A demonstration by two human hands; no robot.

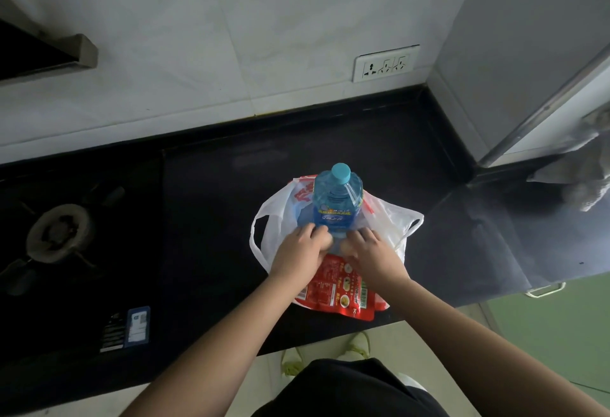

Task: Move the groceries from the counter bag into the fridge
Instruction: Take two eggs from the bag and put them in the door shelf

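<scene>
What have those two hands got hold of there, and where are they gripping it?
Both the left hand and the right hand grip the blue bottle low on its body, one on each side, as it stands in the white plastic bag.

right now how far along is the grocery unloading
Nothing looks put away yet. The blue bottle stands upright in the white plastic bag on the black counter, and the red packet lies at the bag's near edge. Both hands, left hand and right hand, are curled at the bottle's base. Still left: carrying bottle and packet to the fridge.
</scene>
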